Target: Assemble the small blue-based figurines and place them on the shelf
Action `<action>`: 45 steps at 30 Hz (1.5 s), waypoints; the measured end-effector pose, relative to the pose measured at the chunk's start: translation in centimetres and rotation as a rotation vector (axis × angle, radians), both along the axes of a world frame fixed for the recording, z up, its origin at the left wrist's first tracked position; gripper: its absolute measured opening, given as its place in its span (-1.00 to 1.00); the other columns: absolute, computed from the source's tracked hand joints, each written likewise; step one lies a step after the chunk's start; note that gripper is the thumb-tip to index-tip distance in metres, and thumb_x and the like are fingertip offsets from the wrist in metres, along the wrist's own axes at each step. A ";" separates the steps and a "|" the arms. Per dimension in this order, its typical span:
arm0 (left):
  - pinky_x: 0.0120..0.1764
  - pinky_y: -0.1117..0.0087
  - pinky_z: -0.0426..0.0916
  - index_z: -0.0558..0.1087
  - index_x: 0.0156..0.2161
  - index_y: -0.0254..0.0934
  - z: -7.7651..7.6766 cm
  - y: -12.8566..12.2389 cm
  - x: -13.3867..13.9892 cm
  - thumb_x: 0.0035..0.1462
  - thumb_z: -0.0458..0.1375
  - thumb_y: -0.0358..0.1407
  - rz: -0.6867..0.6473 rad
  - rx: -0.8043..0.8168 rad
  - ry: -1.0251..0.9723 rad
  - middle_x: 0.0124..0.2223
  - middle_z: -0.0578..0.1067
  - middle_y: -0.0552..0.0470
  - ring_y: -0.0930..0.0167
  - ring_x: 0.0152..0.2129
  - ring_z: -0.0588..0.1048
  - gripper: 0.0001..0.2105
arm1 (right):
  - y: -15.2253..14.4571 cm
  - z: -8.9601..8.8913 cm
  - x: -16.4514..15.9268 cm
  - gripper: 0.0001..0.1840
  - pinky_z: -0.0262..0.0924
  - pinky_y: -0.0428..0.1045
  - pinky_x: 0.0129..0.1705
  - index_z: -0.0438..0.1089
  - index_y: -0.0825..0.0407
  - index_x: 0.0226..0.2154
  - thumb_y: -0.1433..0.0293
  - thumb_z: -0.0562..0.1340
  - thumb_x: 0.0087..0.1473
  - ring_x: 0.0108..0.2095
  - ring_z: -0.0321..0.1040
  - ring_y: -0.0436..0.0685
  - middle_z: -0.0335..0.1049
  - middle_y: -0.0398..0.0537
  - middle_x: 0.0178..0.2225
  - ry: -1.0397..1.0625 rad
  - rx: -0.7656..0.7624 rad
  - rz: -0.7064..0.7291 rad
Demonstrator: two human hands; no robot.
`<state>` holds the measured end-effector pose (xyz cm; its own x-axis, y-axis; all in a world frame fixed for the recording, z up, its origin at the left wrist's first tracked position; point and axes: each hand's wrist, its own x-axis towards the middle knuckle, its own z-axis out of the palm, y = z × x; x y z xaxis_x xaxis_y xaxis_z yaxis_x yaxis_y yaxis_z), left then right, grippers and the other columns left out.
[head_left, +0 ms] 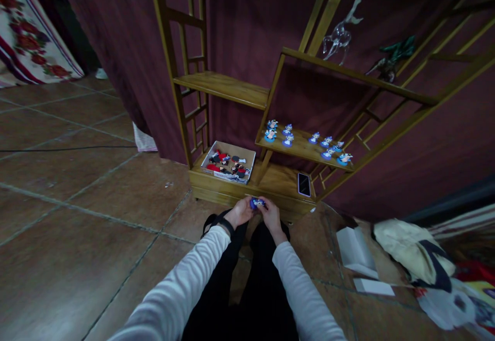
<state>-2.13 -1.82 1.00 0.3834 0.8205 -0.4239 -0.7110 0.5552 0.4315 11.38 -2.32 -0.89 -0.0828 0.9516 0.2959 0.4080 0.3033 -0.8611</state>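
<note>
Between my two hands, just in front of the wooden shelf's base, is a small purple-and-white figurine [257, 203]. My left hand [241, 212] grips it from the left, and my right hand [271, 214] has its fingers closed on the other side. Several similar figurines stand on the middle shelf board [301, 146], among them a purple one [287, 139] and a blue-based one [270, 134]. A shallow cardboard box [247, 158] on the bottom board holds several red-and-black figurines [218, 156] lying loose.
A phone [304, 184] lies on the bottom board at the right. Higher up stand a clear glass animal [340, 35] and a dark green ornament [394, 57]. White boxes [356, 250], a cream cloth bag [406, 245] and a plastic bag [444, 305] rest on the floor at right.
</note>
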 end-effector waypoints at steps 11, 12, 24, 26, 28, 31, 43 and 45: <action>-0.33 0.36 0.34 0.34 -0.33 -0.36 0.1 0.1 0.0 0.22 -0.14 -0.12 -0.072 -0.014 -0.020 -0.44 0.45 -0.04 0.42 -0.51 0.43 -0.65 | -0.6 1.6 0.3 -0.71 0.21 0.04 -0.03 0.43 -0.07 -0.18 0.39 0.18 -0.03 -0.15 0.38 0.12 0.45 -0.07 -0.16 -0.104 0.020 0.006; -0.33 0.37 0.34 0.35 -0.33 -0.35 0.1 0.1 0.2 0.22 -0.14 -0.12 -0.048 -0.010 -0.013 -0.44 0.45 -0.04 0.42 -0.51 0.43 -0.65 | -0.5 1.5 0.3 -0.71 0.22 0.04 -0.03 0.43 -0.06 -0.19 0.38 0.19 -0.03 -0.15 0.39 0.12 0.46 -0.06 -0.17 -0.105 0.017 -0.004; -0.34 0.36 0.36 0.38 -0.30 -0.41 1.2 -0.2 -0.2 0.20 -0.19 -0.03 -0.097 -0.005 -0.017 -0.40 0.48 -0.15 0.36 -0.45 0.47 -0.53 | -0.3 1.5 0.4 -0.68 0.22 0.02 -0.02 0.42 -0.09 -0.17 0.39 0.19 -0.05 -0.13 0.39 0.11 0.46 -0.11 -0.15 -0.107 -0.018 0.028; -0.34 0.35 0.37 0.38 -0.29 -0.42 1.4 -0.3 -0.2 0.19 -0.20 -0.01 -0.107 -0.003 -0.022 -0.39 0.49 -0.17 0.35 -0.43 0.47 -0.50 | -0.4 1.6 0.4 -0.68 0.22 0.02 -0.01 0.42 -0.09 -0.17 0.40 0.19 -0.05 -0.13 0.39 0.11 0.46 -0.11 -0.14 -0.128 -0.015 0.021; -0.33 0.34 0.37 0.38 -0.29 -0.42 1.3 -0.3 -0.1 0.19 -0.20 -0.01 -0.109 0.006 -0.016 -0.39 0.49 -0.17 0.34 -0.43 0.48 -0.50 | -0.3 1.6 0.4 -0.68 0.21 0.03 -0.01 0.43 -0.10 -0.18 0.41 0.19 -0.06 -0.13 0.39 0.11 0.46 -0.11 -0.14 -0.142 -0.019 0.003; -0.31 0.33 0.38 0.38 -0.29 -0.42 1.0 -0.2 0.2 0.19 -0.18 -0.02 -0.105 0.019 -0.001 -0.39 0.49 -0.16 0.35 -0.43 0.48 -0.53 | -0.1 1.4 0.5 -0.69 0.22 0.04 -0.02 0.43 -0.09 -0.19 0.41 0.19 -0.06 -0.14 0.40 0.12 0.46 -0.10 -0.15 -0.133 -0.026 -0.017; -0.45 0.46 0.37 0.34 -0.37 -0.39 0.1 0.4 0.4 0.18 -0.08 -0.43 0.046 -0.011 0.110 -0.49 0.43 -0.02 0.48 -0.59 0.42 -0.82 | 0.3 1.2 -0.1 -0.65 0.33 0.05 -0.18 0.41 -0.01 -0.16 0.30 0.22 -0.07 -0.28 0.43 0.07 0.50 -0.07 -0.26 0.177 -0.110 -0.011; -0.44 0.45 0.37 0.33 -0.37 -0.39 0.0 0.4 0.3 0.19 -0.08 -0.43 0.064 -0.004 0.102 -0.48 0.43 -0.02 0.48 -0.58 0.43 -0.82 | 0.2 1.2 -0.3 -0.66 0.35 0.04 -0.21 0.42 0.00 -0.18 0.27 0.22 -0.07 -0.31 0.43 0.06 0.50 -0.08 -0.30 0.210 -0.114 -0.009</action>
<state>-1.85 -1.39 1.02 0.2849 0.8403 -0.4613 -0.6974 0.5119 0.5016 11.13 -2.09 0.31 -0.0224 0.9803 0.1961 0.2188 0.1962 -0.9558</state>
